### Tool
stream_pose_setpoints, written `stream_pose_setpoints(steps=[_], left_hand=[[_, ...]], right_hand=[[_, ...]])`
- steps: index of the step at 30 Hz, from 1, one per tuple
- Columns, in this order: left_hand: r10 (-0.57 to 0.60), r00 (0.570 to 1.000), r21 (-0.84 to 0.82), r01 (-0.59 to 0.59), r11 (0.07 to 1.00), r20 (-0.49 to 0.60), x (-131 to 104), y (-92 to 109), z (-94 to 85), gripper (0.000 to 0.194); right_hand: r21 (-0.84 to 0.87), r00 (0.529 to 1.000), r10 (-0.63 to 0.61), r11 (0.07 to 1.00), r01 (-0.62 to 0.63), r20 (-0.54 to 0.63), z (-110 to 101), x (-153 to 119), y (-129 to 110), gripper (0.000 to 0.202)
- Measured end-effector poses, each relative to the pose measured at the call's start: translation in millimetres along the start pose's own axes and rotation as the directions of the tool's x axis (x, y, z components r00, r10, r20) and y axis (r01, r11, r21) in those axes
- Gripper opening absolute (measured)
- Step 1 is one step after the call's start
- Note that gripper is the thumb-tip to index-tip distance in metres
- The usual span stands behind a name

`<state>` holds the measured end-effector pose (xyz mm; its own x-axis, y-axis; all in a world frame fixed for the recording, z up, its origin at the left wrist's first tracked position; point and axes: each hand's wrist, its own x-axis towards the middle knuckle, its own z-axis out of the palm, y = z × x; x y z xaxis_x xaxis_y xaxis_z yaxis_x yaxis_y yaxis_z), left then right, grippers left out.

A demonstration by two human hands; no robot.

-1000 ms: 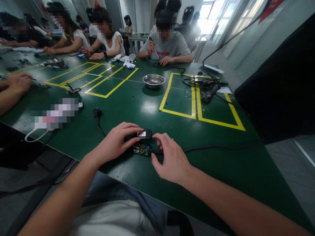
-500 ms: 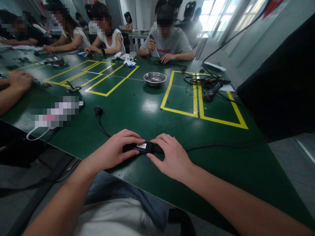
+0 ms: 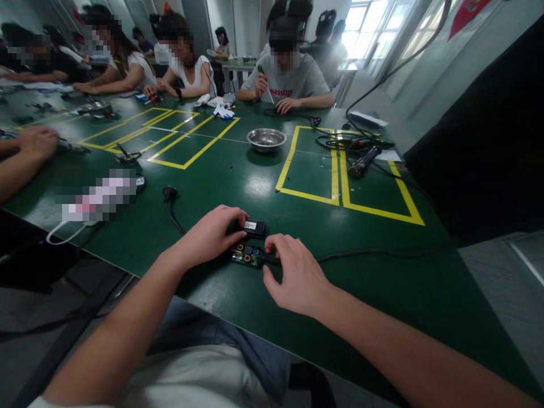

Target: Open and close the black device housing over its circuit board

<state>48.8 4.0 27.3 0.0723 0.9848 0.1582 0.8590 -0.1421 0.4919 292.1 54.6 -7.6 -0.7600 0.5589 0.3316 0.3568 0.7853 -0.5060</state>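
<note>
My left hand (image 3: 217,229) pinches a black plastic cover (image 3: 256,228) that bears a white label. Just below the cover lies the opened lower half with its circuit board (image 3: 246,255), where copper coils and small parts show. A black cable (image 3: 361,253) runs off to the right from the board, passing beneath my right hand (image 3: 293,272). My right hand's thumb and forefinger are apart at the board's right end, with nothing visible between them. Left of my left hand, a second cable ends in a black plug (image 3: 169,194).
A steel bowl (image 3: 266,140) stands beyond my hands. Yellow tape frames (image 3: 308,196) mark the green table (image 3: 382,294). Cables and a black tool (image 3: 364,162) lie at right; a blurred pinkish-white object (image 3: 104,192) lies at left. Another person's hand (image 3: 38,140) rests far left. Co-workers sit opposite.
The black cover has come off the housing and moved away from me in my left hand, exposing the circuit board. My right hand's fingers have parted from the housing.
</note>
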Motion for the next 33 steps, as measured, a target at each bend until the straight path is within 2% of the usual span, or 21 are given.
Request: stream_pose_setpoints(steps=[3,5,8,10,12,15,18,20,27,33], left_hand=[[0.017,1.0,0.005,-0.017,1.0,0.023,2,-3,1.7,0.004],[0.057,0.998,-0.014,-0.057,0.998,0.001,-5,-3,-1.6,0.013],[0.099,0.994,-0.031,-0.101,0.994,-0.054,-23,-2,-10.5,0.021],[0.108,0.994,-0.073,-0.109,0.991,-0.021,-38,-2,-14.6,0.019],[0.118,0.993,-0.108,-0.114,0.988,0.032,-50,-4,-14.2,0.02],[0.13,0.991,-0.067,-0.131,0.989,-0.015,-61,-8,-6.1,0.027],[0.18,0.982,-0.026,-0.181,0.983,-0.05,-63,-13,2.8,0.041],[0.203,0.977,-0.012,-0.204,0.979,-0.063,-63,-15,5.2,0.043],[0.204,0.972,0.012,-0.204,0.979,-0.114,-65,-13,-1.7,0.046],[0.191,0.98,0.017,-0.191,0.981,-0.054,-66,-15,0.0,0.049]], right_hand=[[-0.009,0.999,-0.039,0.999,0.039,-0.002,0,1,0,0.023],[-0.021,0.998,-0.064,0.998,0.063,-0.009,1,1,0,0.023],[-0.04,0.995,-0.099,0.994,0.099,-0.012,1,2,1,0.023],[-0.056,0.992,-0.127,0.99,0.126,-0.008,2,1,2,0.023],[-0.072,0.989,-0.15,0.986,0.149,-0.007,3,1,3,0.023],[-0.076,0.986,-0.169,0.983,0.168,-0.01,4,-1,4,0.023],[-0.06,0.984,-0.178,0.982,0.176,-0.021,4,-1,5,0.025],[-0.048,0.982,-0.182,0.982,0.18,-0.042,4,-1,6,0.025],[-0.006,0.969,-0.195,0.981,0.196,-0.151,3,-1,5,0.023],[0.007,0.982,-0.162,0.987,0.163,-0.095,3,-2,4,0.019]])
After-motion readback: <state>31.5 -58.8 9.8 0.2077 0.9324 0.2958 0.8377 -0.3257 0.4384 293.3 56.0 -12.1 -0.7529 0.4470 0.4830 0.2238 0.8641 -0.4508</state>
